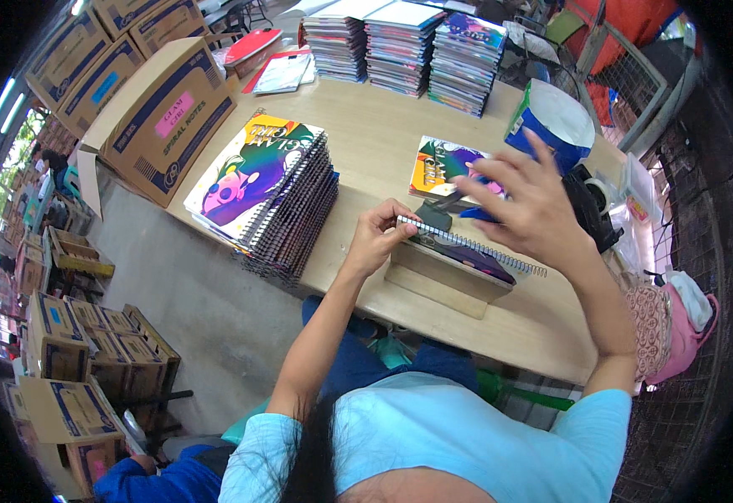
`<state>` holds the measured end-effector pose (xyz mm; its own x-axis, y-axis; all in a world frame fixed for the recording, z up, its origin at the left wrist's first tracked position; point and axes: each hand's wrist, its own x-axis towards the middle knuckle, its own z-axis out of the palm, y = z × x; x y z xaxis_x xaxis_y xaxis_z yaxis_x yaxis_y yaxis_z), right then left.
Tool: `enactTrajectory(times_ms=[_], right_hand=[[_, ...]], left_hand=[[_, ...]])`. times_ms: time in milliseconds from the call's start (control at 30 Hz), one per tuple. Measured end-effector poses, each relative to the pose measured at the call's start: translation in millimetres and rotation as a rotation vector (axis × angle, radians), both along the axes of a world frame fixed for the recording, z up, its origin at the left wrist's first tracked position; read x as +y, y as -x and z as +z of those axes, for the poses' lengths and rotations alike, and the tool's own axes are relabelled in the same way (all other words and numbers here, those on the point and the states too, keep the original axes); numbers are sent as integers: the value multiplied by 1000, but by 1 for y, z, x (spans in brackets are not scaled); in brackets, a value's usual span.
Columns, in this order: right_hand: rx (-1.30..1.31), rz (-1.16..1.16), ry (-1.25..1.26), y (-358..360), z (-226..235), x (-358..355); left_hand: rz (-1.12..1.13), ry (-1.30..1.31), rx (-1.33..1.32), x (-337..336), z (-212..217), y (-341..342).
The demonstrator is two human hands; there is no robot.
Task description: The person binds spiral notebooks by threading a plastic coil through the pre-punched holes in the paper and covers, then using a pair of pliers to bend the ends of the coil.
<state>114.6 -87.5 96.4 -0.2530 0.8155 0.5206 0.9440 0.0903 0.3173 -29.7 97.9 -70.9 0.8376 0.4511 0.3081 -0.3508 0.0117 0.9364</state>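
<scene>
My left hand (pixel 376 239) pinches the left end of the coil on a spiral notebook (pixel 469 259). The notebook leans, coil edge up, on a low wooden stand (pixel 442 283) at the table's near edge. Above the coil's right half, my right hand (pixel 527 205) is raised with its fingers spread, slightly smeared by motion. A tool with blue handles (pixel 477 215) shows just under its fingertips; whether they touch it is hidden. Beyond lies a small pile of colourful notebooks (pixel 440 163) without visible coils. A tall stack of coiled notebooks (pixel 270 189) stands to the left.
Three tall stacks of notebooks, the middle one (pixel 400 50) among them, line the table's far side. At right are a blue-and-white roll (pixel 555 121) and a black tape dispenser (pixel 588 201). A large open carton (pixel 161 117) adjoins the table's left edge. More cartons (pixel 56 335) sit lower left.
</scene>
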Motion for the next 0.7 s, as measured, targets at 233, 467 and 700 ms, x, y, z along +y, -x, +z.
enactTrajectory(times_ms=[233, 467, 700], right_hand=[[-379, 309, 123, 11, 10, 57], [-49, 100, 415, 15, 0, 50], [877, -274, 124, -40, -52, -15]], left_hand=[[-1, 32, 15, 4, -7, -2], [86, -89, 11, 2, -2, 0], [494, -591, 56, -27, 37, 6]])
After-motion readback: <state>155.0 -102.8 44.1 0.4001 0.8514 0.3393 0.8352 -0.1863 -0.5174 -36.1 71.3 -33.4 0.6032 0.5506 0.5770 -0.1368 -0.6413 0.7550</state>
